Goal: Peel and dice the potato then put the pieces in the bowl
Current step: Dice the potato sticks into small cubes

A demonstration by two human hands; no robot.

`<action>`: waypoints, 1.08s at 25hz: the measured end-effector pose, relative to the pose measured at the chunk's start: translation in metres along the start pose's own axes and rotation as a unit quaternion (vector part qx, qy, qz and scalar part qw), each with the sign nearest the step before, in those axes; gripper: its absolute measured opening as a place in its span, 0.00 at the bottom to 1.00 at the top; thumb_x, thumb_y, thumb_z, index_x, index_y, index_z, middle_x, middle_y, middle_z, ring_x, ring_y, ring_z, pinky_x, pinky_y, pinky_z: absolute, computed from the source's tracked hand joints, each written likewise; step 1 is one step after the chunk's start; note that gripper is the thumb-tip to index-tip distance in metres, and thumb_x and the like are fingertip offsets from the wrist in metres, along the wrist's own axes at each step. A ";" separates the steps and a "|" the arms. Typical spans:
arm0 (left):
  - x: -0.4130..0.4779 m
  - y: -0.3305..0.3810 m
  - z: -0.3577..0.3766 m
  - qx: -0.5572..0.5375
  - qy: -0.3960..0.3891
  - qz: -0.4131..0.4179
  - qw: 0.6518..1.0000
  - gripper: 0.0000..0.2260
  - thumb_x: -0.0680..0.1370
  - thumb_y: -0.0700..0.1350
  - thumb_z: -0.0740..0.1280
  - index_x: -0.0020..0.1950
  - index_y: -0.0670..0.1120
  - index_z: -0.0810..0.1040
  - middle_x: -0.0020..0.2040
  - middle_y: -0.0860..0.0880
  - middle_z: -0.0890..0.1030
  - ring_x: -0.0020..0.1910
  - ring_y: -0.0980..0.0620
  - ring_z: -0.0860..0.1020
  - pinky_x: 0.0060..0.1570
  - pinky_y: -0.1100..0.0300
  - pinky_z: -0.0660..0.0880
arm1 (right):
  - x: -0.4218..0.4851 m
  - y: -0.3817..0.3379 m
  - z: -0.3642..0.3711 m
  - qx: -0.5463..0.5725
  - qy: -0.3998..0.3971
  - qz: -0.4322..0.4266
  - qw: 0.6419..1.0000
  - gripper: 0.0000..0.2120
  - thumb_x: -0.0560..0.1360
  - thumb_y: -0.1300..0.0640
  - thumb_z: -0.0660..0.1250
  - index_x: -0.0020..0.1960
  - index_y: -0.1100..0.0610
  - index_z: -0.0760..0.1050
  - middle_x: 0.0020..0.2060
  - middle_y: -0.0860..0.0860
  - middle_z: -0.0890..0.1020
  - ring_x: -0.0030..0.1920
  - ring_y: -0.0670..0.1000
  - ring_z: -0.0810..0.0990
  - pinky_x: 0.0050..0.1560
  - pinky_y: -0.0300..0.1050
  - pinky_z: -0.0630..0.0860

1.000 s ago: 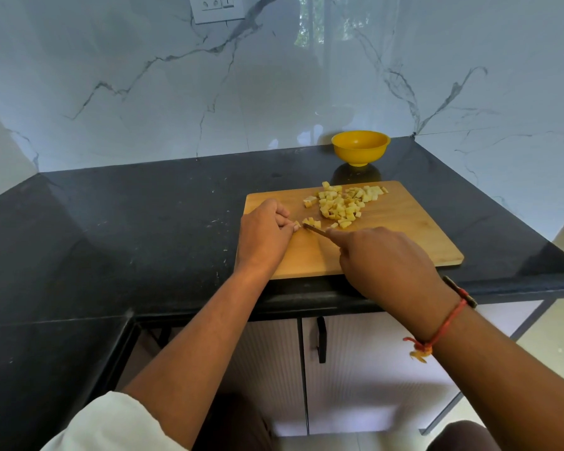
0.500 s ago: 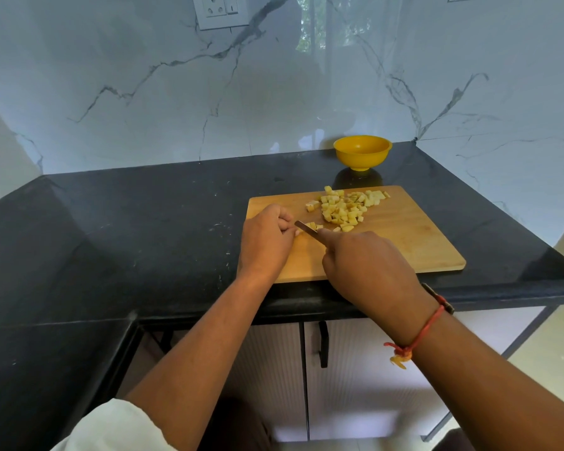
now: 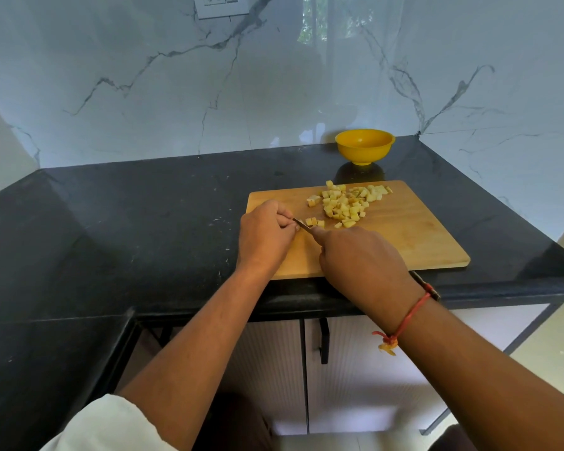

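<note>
Holding a thin knife, the right hand has its grip closed round the dark handle, whose end shows behind the wrist. The narrow blade points to the left, with its tip at the knuckles of the left hand. That hand lies on the near left part of the board with its fingers curled. Whether this grip holds a piece of potato I cannot tell, since the place is hidden. Just right of the blade stands a short row of small pale cubes. Farther away, a loose heap of yellow diced potato lies on the far part of the board, which is smooth, wooden and rectangular with rounded corners. The round, glossy yellow bowl stands beyond the board on the dark speckled stone bench, near the white veined marble wall. A red thread circles the right wrist.
</note>
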State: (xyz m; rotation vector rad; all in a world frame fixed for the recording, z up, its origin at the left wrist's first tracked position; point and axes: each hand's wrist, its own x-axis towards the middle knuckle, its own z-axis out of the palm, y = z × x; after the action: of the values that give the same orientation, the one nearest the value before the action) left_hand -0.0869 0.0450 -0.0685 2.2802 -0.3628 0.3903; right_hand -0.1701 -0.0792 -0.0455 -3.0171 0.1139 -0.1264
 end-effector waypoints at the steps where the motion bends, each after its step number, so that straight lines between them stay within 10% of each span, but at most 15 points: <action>1: 0.000 0.000 0.000 0.000 0.000 0.000 1.000 0.05 0.75 0.45 0.74 0.47 0.51 0.79 0.38 0.58 0.82 0.41 0.64 0.79 0.37 0.79 0.65 | 0.002 -0.001 0.000 0.000 0.001 -0.002 1.000 0.26 0.83 0.57 0.58 0.79 0.44 0.59 0.43 0.51 0.73 0.51 0.54 0.80 0.45 0.47 0.76; 7: -0.002 0.002 0.001 -0.003 0.001 -0.003 1.000 0.06 0.77 0.44 0.73 0.49 0.51 0.77 0.41 0.56 0.82 0.43 0.61 0.79 0.40 0.75 0.66 | -0.007 0.010 0.001 0.011 -0.032 0.009 0.999 0.30 0.82 0.57 0.60 0.80 0.40 0.54 0.48 0.53 0.74 0.52 0.54 0.79 0.53 0.52 0.80; 18: -0.002 0.001 0.003 0.021 -0.004 0.012 1.000 0.06 0.78 0.45 0.70 0.53 0.52 0.77 0.43 0.59 0.80 0.42 0.64 0.77 0.40 0.74 0.68 | -0.029 0.035 -0.009 0.044 0.094 0.006 0.995 0.22 0.83 0.48 0.54 0.76 0.34 0.62 0.35 0.44 0.71 0.36 0.46 0.73 0.37 0.45 0.78; 27: -0.001 0.004 0.005 -0.004 -0.064 0.042 0.997 0.19 0.72 0.52 0.77 0.61 0.50 0.80 0.49 0.57 0.82 0.46 0.61 0.79 0.49 0.66 0.78 | 0.011 0.048 -0.001 0.241 0.174 0.066 0.952 0.20 0.82 0.51 0.60 0.73 0.48 0.74 0.46 0.52 0.85 0.40 0.51 0.81 0.35 0.45 0.75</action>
State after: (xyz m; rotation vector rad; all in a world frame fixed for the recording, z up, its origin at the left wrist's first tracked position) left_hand -0.0885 0.0387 -0.0689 2.2931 -0.5257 0.2849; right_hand -0.1628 -0.1280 -0.0500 -2.4640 0.2711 -0.5825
